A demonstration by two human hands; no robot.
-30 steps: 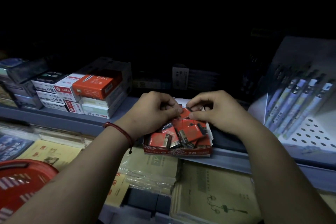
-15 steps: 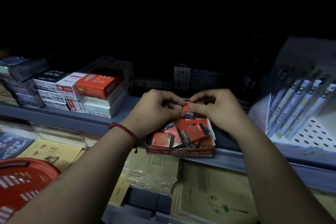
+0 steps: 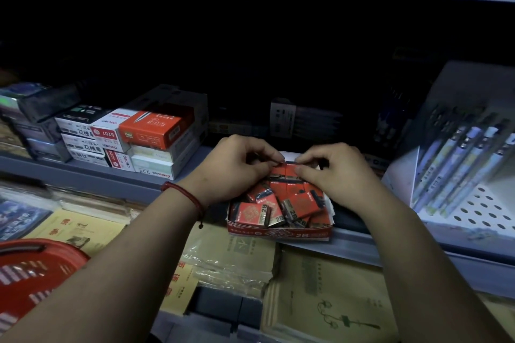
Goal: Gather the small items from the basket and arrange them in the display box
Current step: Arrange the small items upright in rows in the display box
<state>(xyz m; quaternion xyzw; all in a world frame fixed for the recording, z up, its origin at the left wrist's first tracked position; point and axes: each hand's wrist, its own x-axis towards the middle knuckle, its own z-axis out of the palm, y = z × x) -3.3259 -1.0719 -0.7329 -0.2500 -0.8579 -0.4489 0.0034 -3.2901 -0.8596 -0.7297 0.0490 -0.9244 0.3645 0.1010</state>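
Shelf back dark, goods there unreadable. Red basket (image 3: 36, 273) cut off at lower left; contents not made out. Left hand (image 3: 237, 172) and right hand (image 3: 340, 178) each pinched upright red 2B packets (image 3: 289, 171) at the rear of the display box (image 3: 278, 232); fingers hid their tops. Loose packets lay jumbled in front. Stacked stationery boxes (image 3: 139, 142) to the left, pens (image 3: 459, 164) to the right, notebooks (image 3: 320, 301) below. A second earlier the pinched packet was tilted; hands otherwise in place
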